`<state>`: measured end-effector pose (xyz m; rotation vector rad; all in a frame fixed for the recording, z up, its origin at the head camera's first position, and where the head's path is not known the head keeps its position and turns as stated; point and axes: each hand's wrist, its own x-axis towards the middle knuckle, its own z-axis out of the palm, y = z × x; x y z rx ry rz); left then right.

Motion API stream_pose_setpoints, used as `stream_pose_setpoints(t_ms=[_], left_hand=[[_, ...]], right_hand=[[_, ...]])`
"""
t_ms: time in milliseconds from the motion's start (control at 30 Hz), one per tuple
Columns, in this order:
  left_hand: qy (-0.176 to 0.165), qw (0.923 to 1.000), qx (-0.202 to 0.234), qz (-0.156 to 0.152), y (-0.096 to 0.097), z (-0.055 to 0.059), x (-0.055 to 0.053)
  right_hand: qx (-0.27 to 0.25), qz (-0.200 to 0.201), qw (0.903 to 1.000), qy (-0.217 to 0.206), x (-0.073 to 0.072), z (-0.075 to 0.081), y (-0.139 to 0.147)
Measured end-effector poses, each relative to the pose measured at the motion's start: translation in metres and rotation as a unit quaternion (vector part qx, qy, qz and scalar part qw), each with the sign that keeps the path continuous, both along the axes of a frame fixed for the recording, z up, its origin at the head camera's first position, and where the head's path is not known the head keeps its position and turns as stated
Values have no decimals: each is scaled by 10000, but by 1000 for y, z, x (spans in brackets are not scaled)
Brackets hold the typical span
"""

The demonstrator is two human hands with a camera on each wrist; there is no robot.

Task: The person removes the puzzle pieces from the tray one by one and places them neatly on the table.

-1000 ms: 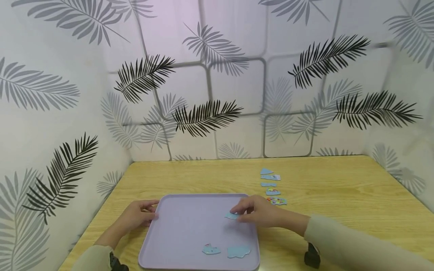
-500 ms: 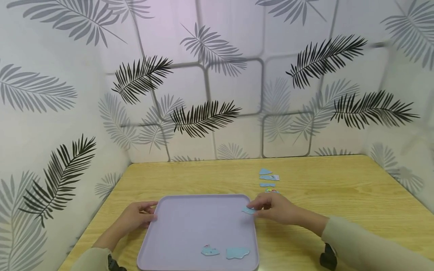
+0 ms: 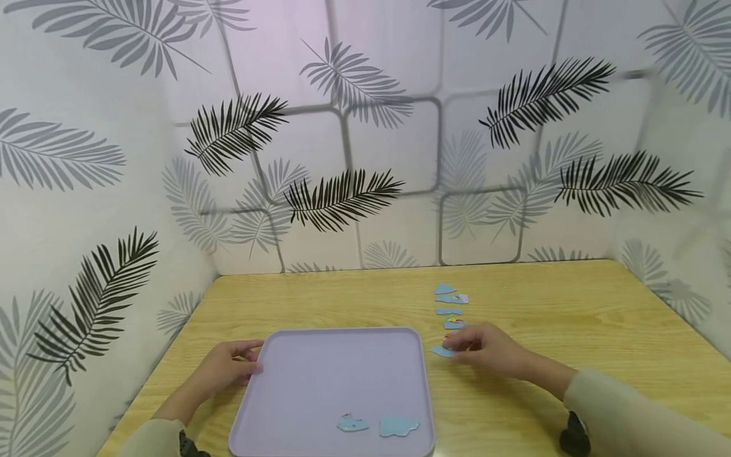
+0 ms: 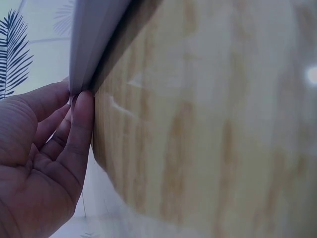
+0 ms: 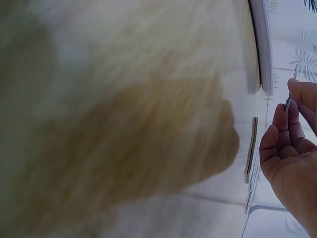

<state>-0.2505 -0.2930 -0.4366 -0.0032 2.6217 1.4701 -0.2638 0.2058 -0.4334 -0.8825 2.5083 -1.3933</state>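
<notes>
My right hand pinches a flat, irregular light-blue puzzle piece between thumb and fingers, just right of the lilac tray. Edge-on, the held piece looks like a thin sliver in the right wrist view, raised above the table. At the tray's left side, my left hand grips the rim, with thumb and index finger at the edge in the left wrist view. Two puzzle pieces lie in the tray's front right part: a small one with coloured print and a wider plain blue one.
Beyond the right hand, several puzzle pieces form a column on the wooden table, from a blue triangle down to a colourful piece. Another is mostly hidden behind the fingers. A leaf-patterned wall covering encloses the table's back and sides.
My right hand has carried the blue piece rightward from above the tray, past its right rim, to the near end of the column. My left hand stays at the tray's edge.
</notes>
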Motion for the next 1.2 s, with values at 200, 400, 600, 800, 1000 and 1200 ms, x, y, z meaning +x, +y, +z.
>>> stream_pose_setpoints(t_ms=[200,400,600,800,1000,1200], left_hand=[[2,10000,-39,-28,0,0,0],[-33,10000,-78,11,1,-2,0],[-15,10000,-89,-6,2,1,1],[-19,10000,-56,-29,2,2,1],[10,10000,-44,-32,2,2,1],[12,10000,-9,-56,2,2,2]], right_hand=[[-125,50,9998,-142,1,-2,7],[14,-84,9996,-259,4,-3,11],[122,-201,9994,-241,5,-4,15],[186,-205,9994,-201,5,-4,18],[270,-191,9992,-216,5,-5,20],[282,-137,9992,-260,5,-4,21]])
